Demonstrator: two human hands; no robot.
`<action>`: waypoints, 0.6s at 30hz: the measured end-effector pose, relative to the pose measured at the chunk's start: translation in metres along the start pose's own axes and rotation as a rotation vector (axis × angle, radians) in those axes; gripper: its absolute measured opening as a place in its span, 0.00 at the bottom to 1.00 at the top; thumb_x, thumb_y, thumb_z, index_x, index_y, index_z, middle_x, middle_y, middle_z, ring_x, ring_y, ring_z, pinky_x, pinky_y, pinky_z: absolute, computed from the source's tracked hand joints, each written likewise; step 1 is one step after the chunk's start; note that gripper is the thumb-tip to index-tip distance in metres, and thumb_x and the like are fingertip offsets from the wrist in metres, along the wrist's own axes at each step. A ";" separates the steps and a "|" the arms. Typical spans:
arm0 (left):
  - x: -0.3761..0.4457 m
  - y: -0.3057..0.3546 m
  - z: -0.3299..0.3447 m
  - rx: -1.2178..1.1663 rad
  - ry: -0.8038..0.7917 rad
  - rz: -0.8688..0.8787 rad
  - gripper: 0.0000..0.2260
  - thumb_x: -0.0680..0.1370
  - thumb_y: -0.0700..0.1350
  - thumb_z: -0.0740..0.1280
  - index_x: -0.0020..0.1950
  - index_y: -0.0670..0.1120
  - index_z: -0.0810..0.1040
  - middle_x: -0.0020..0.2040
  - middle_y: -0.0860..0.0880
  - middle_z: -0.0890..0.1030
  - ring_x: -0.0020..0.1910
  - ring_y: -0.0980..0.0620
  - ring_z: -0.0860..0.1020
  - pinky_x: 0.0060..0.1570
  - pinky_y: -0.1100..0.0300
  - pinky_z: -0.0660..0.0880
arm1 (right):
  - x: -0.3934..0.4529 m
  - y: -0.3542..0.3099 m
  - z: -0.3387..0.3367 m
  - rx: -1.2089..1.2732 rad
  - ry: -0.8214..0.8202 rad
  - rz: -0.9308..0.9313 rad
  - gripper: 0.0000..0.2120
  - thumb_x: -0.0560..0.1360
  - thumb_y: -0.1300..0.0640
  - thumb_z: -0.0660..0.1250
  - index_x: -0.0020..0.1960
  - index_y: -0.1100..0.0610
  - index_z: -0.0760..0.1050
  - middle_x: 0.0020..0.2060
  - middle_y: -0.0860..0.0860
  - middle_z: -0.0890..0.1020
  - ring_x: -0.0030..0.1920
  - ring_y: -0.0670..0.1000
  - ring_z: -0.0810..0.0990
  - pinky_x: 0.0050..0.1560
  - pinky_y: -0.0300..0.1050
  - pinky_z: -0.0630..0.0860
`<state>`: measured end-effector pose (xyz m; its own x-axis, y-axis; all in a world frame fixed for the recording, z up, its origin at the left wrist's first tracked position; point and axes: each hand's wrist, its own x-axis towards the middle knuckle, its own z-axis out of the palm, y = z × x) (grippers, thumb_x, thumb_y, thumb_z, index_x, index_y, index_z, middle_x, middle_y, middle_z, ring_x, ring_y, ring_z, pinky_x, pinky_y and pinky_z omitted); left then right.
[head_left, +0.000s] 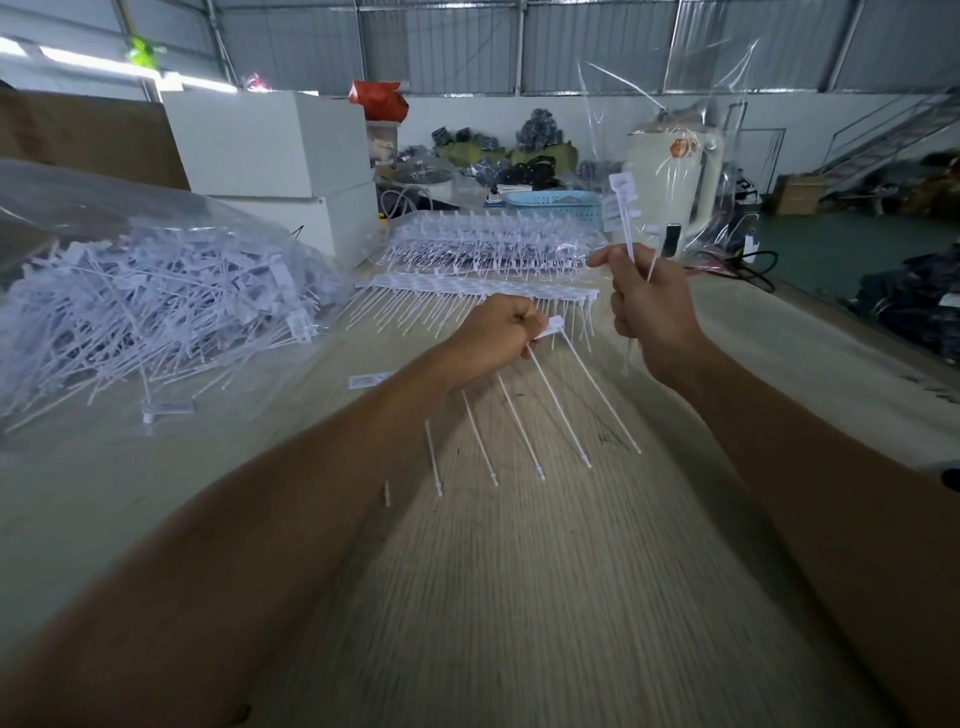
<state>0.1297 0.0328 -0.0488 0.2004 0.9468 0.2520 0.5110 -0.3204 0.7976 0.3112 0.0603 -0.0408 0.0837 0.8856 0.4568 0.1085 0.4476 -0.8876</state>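
Note:
My left hand (497, 338) grips a strip of white plastic tag ties (558, 402) by its top bar; several thin tails fan down toward the wooden table (519, 597). My right hand (649, 306), raised to the right, holds a few loose white ties (621, 208) upright in its fist, their flat tag heads above the fingers. Beyond both hands, more connected strips of ties (483, 288) lie flat on the table, and behind them sits a stack of the same strips (488, 241).
A big clear bag of loose white ties (145, 291) fills the table's left side. White boxes (270, 145) stand behind it. A blue basket (553, 200), a cream appliance (670, 182) and clear plastic film (670, 93) sit at the back right.

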 end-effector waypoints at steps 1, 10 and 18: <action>0.000 0.000 0.000 -0.002 0.000 0.000 0.09 0.84 0.41 0.62 0.48 0.39 0.79 0.40 0.45 0.79 0.40 0.49 0.78 0.53 0.49 0.77 | 0.000 -0.001 0.001 -0.010 0.001 0.021 0.14 0.84 0.54 0.59 0.45 0.52 0.80 0.27 0.49 0.61 0.26 0.48 0.58 0.26 0.38 0.57; 0.004 -0.005 -0.002 -0.020 0.068 0.030 0.11 0.84 0.44 0.63 0.51 0.37 0.79 0.44 0.36 0.82 0.37 0.50 0.79 0.46 0.52 0.76 | -0.001 -0.008 0.004 -0.256 -0.191 0.207 0.08 0.80 0.57 0.66 0.46 0.60 0.79 0.28 0.51 0.67 0.25 0.48 0.61 0.24 0.37 0.59; 0.006 -0.005 -0.001 -0.011 0.057 0.017 0.07 0.84 0.42 0.63 0.51 0.43 0.80 0.40 0.43 0.81 0.37 0.50 0.79 0.47 0.51 0.76 | 0.000 -0.010 0.006 -0.217 -0.229 0.244 0.07 0.80 0.60 0.65 0.48 0.61 0.81 0.28 0.50 0.66 0.25 0.47 0.61 0.25 0.36 0.58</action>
<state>0.1277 0.0403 -0.0510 0.1606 0.9414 0.2964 0.4988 -0.3366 0.7987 0.3044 0.0565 -0.0326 -0.0878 0.9783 0.1878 0.3213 0.2063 -0.9243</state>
